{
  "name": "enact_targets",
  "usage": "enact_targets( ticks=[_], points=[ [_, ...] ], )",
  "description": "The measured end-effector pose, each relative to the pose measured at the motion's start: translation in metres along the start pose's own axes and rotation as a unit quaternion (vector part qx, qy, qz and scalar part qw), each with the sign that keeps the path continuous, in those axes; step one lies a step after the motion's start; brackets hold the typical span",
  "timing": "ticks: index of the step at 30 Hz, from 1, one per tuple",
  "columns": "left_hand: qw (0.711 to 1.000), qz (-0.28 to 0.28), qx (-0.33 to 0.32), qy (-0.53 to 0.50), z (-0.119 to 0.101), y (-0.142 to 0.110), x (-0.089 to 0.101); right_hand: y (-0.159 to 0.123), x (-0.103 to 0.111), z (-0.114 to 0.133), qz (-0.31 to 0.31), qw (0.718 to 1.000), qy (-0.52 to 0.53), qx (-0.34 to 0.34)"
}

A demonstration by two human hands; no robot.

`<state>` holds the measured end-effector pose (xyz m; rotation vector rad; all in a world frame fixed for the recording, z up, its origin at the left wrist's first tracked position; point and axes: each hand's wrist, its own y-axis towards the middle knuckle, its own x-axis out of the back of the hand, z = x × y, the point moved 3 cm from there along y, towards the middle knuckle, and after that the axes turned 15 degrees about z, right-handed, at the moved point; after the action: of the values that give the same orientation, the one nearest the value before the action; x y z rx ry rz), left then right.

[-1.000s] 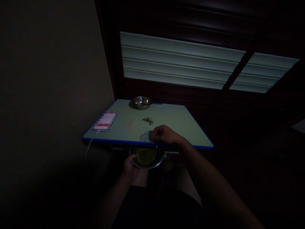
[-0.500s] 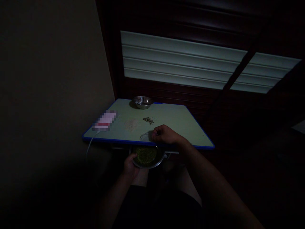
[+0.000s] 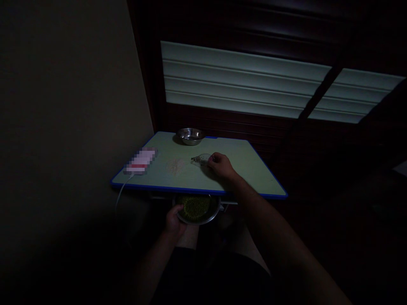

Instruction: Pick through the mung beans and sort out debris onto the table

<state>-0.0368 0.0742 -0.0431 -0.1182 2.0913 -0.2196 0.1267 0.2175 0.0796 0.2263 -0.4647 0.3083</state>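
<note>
Below the table's front edge, my left hand (image 3: pixel 174 220) grips the rim of a metal bowl (image 3: pixel 208 219), thumb over the edge. Inside lie many small green grains that look like mung beans (image 3: pixel 194 206). Over the table, my right hand (image 3: pixel 221 165) is closed on a thin clear piece with a rounded edge (image 3: pixel 206 156), perhaps plastic; its exact kind is unclear. That piece lies over or against a small pile of dark grains (image 3: pixel 193 159). To its left is a thin scatter of pale grains (image 3: pixel 175 166).
A second metal bowl (image 3: pixel 190 137) stands at the back of the pale, blue-edged table (image 3: pixel 254 178). At the left edge lies a blurred pink device (image 3: pixel 140 161) with a white cable (image 3: pixel 120 195) hanging down. A wall rises at the left, dark slatted panels behind.
My right hand has moved away from the front edge toward the back, carrying the clear piece onto the dark grains. My left hand and its bowl stay in place.
</note>
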Motion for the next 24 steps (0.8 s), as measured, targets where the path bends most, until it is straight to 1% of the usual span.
enact_targets(
  ticks=[2, 4, 9, 13, 16, 20, 24],
  points=[
    [1.0, -0.011, 0.005, 0.004, 0.0, 0.0, 0.001, 0.002, 0.003, -0.005, -0.051, 0.999, -0.013, 0.004],
    [1.0, -0.022, 0.016, 0.011, 0.0, 0.0, 0.002, 0.002, 0.007, -0.009, -0.083, 0.996, -0.023, 0.007],
    [1.0, -0.013, 0.007, -0.006, 0.001, 0.002, 0.003, 0.001, 0.01, -0.015, -0.112, 0.993, -0.044, 0.02],
    [0.999, -0.031, 0.011, -0.007, 0.001, 0.002, 0.005, 0.0, 0.011, -0.018, -0.149, 0.987, -0.054, 0.023],
    [0.999, -0.031, 0.009, 0.001, 0.0, 0.002, 0.003, 0.0, 0.011, -0.018, -0.153, 0.986, -0.058, 0.024],
    [1.0, -0.029, 0.007, 0.003, 0.0, 0.001, 0.001, 0.0, 0.012, -0.018, -0.151, 0.986, -0.071, 0.01],
    [0.999, -0.034, 0.01, -0.006, 0.001, 0.001, 0.003, 0.001, 0.013, -0.02, -0.154, 0.983, -0.102, 0.002]
  ],
)
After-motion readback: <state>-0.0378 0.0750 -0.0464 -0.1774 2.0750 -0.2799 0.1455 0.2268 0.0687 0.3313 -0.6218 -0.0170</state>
